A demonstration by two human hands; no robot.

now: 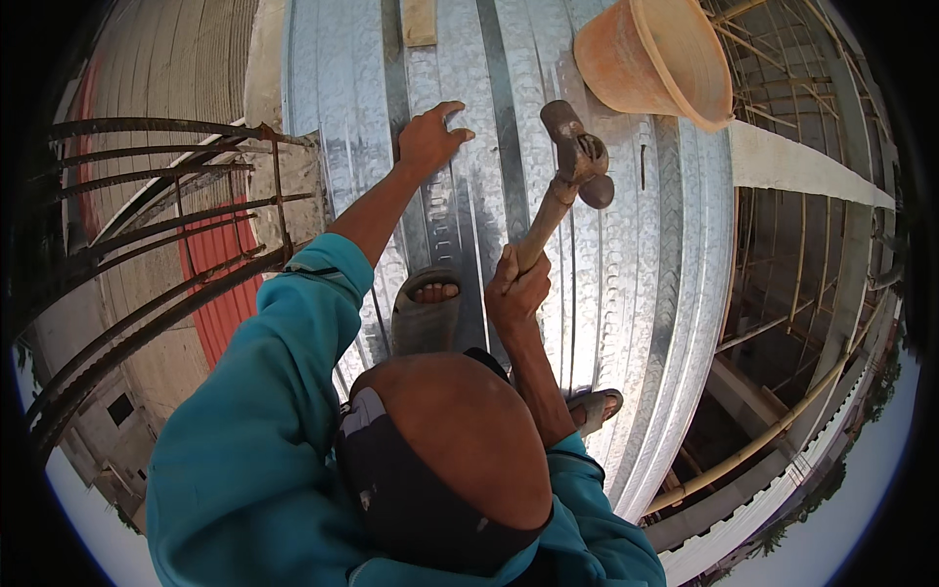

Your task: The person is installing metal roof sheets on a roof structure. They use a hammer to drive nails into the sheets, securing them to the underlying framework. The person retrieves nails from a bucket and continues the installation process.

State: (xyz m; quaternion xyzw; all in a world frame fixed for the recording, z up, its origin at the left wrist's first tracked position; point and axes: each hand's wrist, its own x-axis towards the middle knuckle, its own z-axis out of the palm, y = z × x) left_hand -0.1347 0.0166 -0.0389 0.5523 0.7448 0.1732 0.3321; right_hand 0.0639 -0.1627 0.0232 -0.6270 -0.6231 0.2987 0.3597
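My right hand (518,291) is wrapped round the wooden handle of a hammer (579,157). The hammer's rusty brown metal head points away from me, above the ribbed decking. Ahead and to the left, my left hand (427,139) is stretched out over the shiny galvanized metal decking (606,254). Its thumb and forefinger are apart, with nothing visible between them; the other fingers are partly hidden. Whether this hand touches the metal, I cannot tell. A thin dark strip or slot (643,166) shows on the decking to the right of the hammer head.
An orange plastic bucket (611,61) lies tipped at the far right of the decking. A small wood piece (420,22) lies at the far end. Rusty rebar (156,186) juts out on the left. Bamboo poles (753,440) stand beyond the right edge. My sandalled feet (426,311) are on the decking.
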